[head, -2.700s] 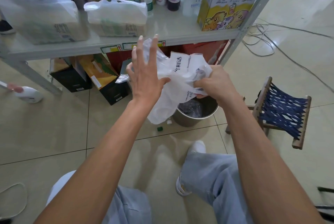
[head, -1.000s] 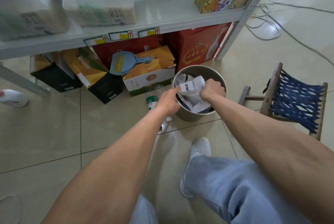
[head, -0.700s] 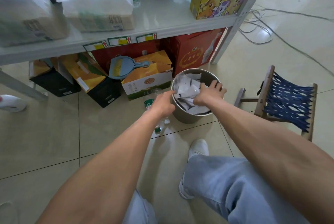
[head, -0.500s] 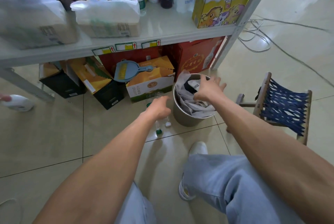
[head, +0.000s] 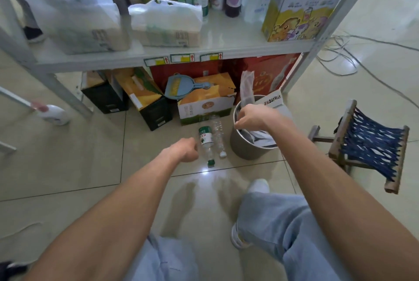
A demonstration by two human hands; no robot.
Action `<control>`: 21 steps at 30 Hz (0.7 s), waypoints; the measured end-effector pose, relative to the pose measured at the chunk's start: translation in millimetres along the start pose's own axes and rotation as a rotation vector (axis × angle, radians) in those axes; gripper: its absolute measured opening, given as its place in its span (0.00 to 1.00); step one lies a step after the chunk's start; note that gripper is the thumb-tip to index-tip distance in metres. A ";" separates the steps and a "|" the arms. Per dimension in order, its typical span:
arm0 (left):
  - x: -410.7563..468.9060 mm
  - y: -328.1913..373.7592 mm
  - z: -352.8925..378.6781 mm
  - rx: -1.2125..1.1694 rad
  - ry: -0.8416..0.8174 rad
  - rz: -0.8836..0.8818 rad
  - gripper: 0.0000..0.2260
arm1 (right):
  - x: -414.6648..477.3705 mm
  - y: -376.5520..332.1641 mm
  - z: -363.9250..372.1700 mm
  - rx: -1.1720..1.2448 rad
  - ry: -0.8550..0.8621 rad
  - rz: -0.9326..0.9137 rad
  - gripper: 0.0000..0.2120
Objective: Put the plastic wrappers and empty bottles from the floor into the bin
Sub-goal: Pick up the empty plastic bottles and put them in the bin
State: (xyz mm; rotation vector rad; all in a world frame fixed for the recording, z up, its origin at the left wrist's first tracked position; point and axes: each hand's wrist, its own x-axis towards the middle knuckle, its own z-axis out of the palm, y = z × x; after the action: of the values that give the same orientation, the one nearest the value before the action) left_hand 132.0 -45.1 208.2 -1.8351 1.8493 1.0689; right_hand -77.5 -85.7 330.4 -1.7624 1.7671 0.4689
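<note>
A round metal bin (head: 249, 151) stands on the tiled floor in front of the shelf. It is stuffed with white plastic wrappers (head: 273, 101), and a clear wrapper (head: 247, 86) sticks up from its far rim. Two empty clear bottles lie just left of the bin: one with a green cap and label (head: 206, 142), and one with a white cap (head: 218, 135). My right hand (head: 251, 117) hovers over the bin's left rim with fingers hanging down and nothing in them. My left hand (head: 183, 150) is loosely curled beside the green-capped bottle, not touching it.
A metal shelf (head: 204, 51) holds bottles and cartons. Boxes and a blue dustpan (head: 179, 85) sit under it. A folding stool with blue webbing (head: 371, 144) stands to the right, cables (head: 344, 58) trail behind it, and a white object (head: 54, 115) lies at the left. My white shoe (head: 258, 186) is below the bin.
The bundle of white wrappers went from both hands down into the bin. My right hand let go and lifted to the rim. My left hand dropped towards the bottles.
</note>
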 end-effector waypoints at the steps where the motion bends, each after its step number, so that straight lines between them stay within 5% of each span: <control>1: 5.2 -3.8 5.6 0.031 -0.008 -0.007 0.13 | 1.2 -1.3 0.4 -0.034 -0.011 0.004 0.17; 7: 66.3 -6.2 37.9 0.105 -0.058 -0.017 0.16 | 24.9 -0.7 2.3 -0.106 -0.046 0.032 0.19; 15: 186.9 16.9 91.8 -0.146 -0.010 0.023 0.21 | 54.1 12.9 2.0 -0.148 0.003 -0.026 0.13; 21: 230.8 -1.2 144.2 -0.131 -0.104 0.000 0.23 | 58.9 26.0 3.2 -0.079 0.281 -0.154 0.10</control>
State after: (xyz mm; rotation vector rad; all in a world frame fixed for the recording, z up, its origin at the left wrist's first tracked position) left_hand 66.3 -109.3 -48.0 -1.8124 1.7573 1.2873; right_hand -99.4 -127.9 286.8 -2.0860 1.7992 0.2387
